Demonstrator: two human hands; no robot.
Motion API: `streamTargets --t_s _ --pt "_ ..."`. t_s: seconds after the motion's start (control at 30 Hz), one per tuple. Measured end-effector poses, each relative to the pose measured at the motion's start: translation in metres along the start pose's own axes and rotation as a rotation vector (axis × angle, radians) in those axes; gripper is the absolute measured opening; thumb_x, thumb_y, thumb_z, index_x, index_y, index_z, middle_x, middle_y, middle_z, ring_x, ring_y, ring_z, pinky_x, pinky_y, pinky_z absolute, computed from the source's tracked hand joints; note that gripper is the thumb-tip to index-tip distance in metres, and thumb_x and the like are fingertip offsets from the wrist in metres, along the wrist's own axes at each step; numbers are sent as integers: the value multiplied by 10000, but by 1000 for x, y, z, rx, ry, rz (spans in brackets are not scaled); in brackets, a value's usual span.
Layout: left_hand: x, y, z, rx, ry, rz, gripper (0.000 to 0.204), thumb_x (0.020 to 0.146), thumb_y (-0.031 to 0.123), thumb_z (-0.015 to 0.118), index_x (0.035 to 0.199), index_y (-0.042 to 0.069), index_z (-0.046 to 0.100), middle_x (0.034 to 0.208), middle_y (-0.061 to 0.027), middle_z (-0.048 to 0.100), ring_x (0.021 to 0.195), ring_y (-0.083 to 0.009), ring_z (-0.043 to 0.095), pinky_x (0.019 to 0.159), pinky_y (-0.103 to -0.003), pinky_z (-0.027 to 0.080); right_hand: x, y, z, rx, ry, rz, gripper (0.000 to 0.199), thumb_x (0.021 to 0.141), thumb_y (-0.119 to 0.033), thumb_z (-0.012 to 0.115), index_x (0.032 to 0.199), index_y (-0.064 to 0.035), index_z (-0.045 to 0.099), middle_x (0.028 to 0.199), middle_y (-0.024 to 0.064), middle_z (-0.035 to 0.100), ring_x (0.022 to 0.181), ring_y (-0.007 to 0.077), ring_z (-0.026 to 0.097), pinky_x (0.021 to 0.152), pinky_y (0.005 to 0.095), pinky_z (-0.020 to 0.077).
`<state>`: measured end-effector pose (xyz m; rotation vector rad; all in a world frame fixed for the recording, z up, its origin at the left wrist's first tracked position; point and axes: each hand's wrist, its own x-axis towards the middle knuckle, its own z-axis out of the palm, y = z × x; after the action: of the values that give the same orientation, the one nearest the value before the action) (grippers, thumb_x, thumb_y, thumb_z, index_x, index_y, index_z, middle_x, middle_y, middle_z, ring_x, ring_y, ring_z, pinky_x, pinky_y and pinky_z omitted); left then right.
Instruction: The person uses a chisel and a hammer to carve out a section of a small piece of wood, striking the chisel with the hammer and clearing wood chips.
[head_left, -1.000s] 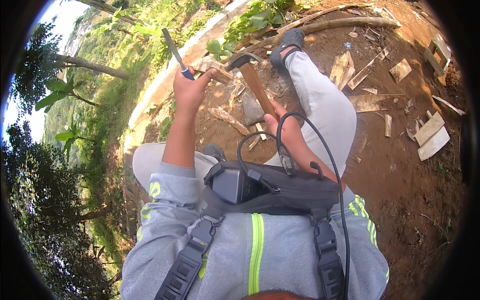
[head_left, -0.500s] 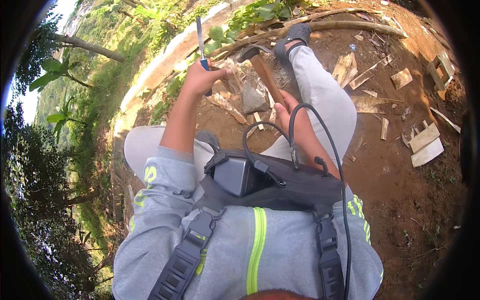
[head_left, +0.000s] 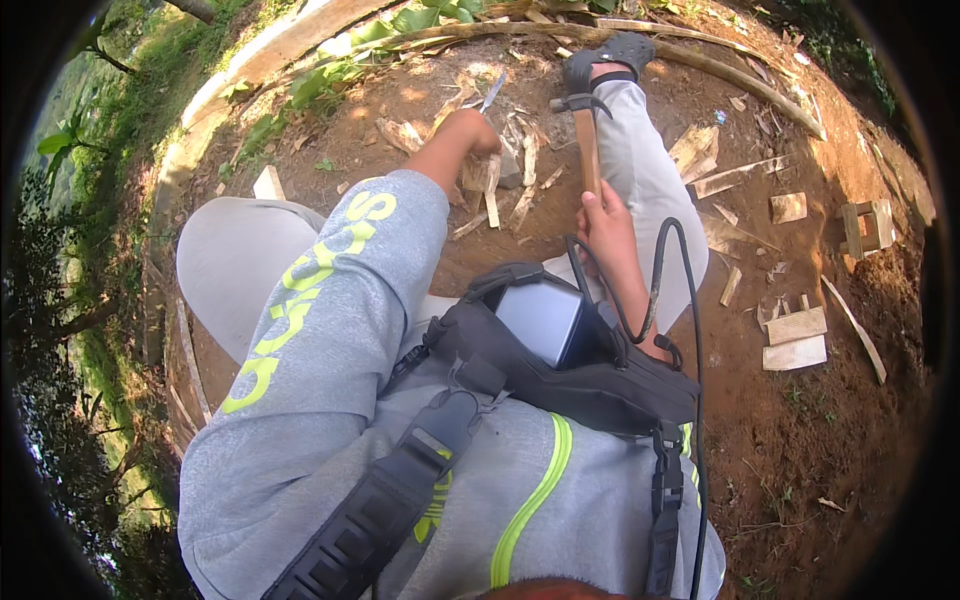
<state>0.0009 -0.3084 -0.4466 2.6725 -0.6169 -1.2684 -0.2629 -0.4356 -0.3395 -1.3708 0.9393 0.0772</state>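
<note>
While I'm on this remote feed, nearest my cam is a grey jacket [head_left: 300, 440] w/ a lime zip, then a black pouch [head_left: 640, 390] across the front, shiny flat-faced box [head_left: 540, 320] in its open top. Just past that, R hand [head_left: 610, 235] is closed round the lower handle of a hammer [head_left: 588, 150], held head-up alongside the R trouser leg [head_left: 650, 180]. Further out, L hand [head_left: 472, 135] is curled up w/ a bladed tool [head_left: 493, 92] in it, tip pointing away; handle's hidden, so can't tell exact finger placement. Split wood [head_left: 490, 190] sits right by that hand, grey stone [head_left: 512, 170] near it. Off to R: 2 boards [head_left: 797, 325] & a small wooden frame [head_left: 868, 228] on brown dirt [head_left: 770, 430]. Beyond the hammer, a dark clog [head_left: 610, 62] on the R foot; past it, a long pole [head_left: 740, 75]. Far L, a pale ledge [head_left: 250, 70] edges green growth [head_left: 165, 85].
</note>
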Motion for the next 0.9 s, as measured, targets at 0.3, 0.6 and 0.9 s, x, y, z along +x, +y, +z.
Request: streamTargets --t_s 0.3,0.6,0.9 --pt "45 -13 31 -77 75 -38 622 867 510 807 1281 52 734 1277 -145 739 1163 -291 726 976 -422 588 40 18 16 -33 -30 -47 473 1110 -216 526 1571 -117 481 708 -24 502 490 78 458 418 283 388" --pt "50 -67 23 -518 -91 -14 645 977 547 675 1245 -39 691 1102 -244 756 1081 -358 734 921 -454 576 40 9 31 -429 -80 -36 465 1096 -222 547 1537 -78 516 850 68 614 712 172 612 624 354 498" --pt "8 -115 -76 76 71 144 467 961 335 636 1259 -20 685 1272 -296 691 1207 -412 667 999 -483 527 33 5 55 -695 -227 -152 402 1081 -208 531 1462 -83 564 1228 269 695 1198 445 653 982 495 508"
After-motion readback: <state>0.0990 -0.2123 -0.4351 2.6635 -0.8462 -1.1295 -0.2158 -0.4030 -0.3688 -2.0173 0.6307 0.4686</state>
